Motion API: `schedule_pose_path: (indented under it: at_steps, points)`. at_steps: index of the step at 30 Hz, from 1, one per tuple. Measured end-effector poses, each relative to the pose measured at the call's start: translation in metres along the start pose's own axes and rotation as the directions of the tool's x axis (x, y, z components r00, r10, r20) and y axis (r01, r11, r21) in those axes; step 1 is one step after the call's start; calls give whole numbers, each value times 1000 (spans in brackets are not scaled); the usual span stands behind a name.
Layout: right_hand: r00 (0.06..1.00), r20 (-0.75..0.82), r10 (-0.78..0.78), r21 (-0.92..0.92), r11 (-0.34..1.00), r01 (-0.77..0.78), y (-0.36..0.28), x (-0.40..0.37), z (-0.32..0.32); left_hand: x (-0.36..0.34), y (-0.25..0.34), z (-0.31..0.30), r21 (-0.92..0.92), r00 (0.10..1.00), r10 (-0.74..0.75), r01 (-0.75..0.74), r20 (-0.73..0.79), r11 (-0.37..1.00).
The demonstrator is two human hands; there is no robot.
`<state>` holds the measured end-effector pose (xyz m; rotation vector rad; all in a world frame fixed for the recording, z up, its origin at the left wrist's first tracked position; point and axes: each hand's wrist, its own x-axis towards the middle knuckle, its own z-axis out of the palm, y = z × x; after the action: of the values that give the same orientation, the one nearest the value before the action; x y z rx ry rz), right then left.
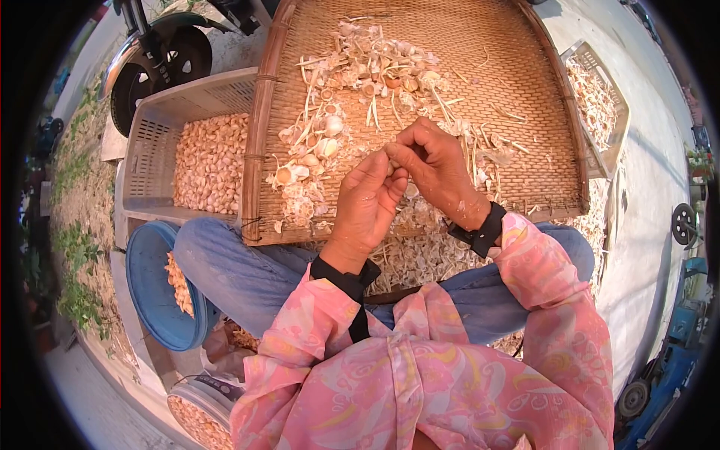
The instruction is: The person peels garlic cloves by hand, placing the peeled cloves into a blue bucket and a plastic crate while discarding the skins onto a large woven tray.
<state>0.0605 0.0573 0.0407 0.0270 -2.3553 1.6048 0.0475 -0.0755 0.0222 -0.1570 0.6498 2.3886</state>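
My left hand (pixel 369 201) and my right hand (pixel 439 171) meet above the near part of a woven bamboo tray (pixel 525 105). Fingers of both hands pinch a small pale garlic clove (pixel 392 166), mostly hidden by the fingertips. Under and beyond the hands lie broken garlic bulbs, papery skins and dry stems (pixel 375 64). Left of my left hand sit a few whiter garlic pieces (pixel 328 135) among loose skins. Bits of skin cling to my right hand.
A plastic crate (pixel 154 161) full of garlic cloves (pixel 210 165) stands left of the tray. Nearer are a blue bucket (pixel 146 300) and a white tub (pixel 202 397) with cloves. Another crate (pixel 619 124) with peelings stands right; skins cover the ground beneath the tray.
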Motion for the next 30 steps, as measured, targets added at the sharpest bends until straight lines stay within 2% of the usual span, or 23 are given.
schedule_pose_path:
  at_steps: [2,4,7,10,13,15,16,17,18,19,21,22,24,26,27,29,30]
  points:
    - [987,32,156,194,968,-159,2,1,2,0,-1,-1,92,998,38,-34,-50,995]
    - [933,139,333,382,851,-361,3,3,1,3,-1,-5,203,994,77,-59,-83,978]
    - [916,154,372,464,791,-399,-2,5,2,1,5,-6,225,991,75,-49,-110,973]
    - [869,173,463,492,724,-483,-5,9,0,3,10,-15,218,994,58,-36,-95,975]
    - [877,162,453,401,781,-478,7,15,3,2,22,-11,168,993,54,-36,-103,985]
    - [860,184,476,300,806,-510,12,17,6,2,53,-5,180,976,194,-174,-100,968]
    - [923,117,366,70,924,-376,20,19,5,4,78,-3,186,960,263,-242,-95,952]
    - [968,82,237,-172,960,-221,32,18,5,4,110,-8,305,914,394,-350,-94,886]
    - [992,81,95,-403,913,-55,38,20,4,-1,145,-10,514,863,495,-380,-101,769]
    - [977,137,162,-414,906,-92,38,26,3,-5,178,-16,748,815,562,-286,-139,599]
    - [964,266,-22,-407,904,133,38,43,16,-12,214,-30,943,646,753,-158,-126,293]
    - [939,325,-111,-394,887,241,33,53,25,-14,216,-26,944,669,737,-173,-95,280]
    - [884,436,-168,-447,812,375,29,71,49,-21,210,-17,944,714,699,-203,-39,261]
    - [821,527,-217,-505,698,508,46,84,72,-16,185,-16,948,843,532,-99,-82,304]
    - [819,547,-174,-508,709,490,51,90,74,-13,171,-13,937,888,449,-66,-102,343]
    - [882,445,-154,-448,815,369,60,94,65,-1,145,-24,961,917,396,-65,-50,270]
    - [912,390,-127,-415,860,297,63,91,57,4,133,-28,959,926,374,-57,-53,279]
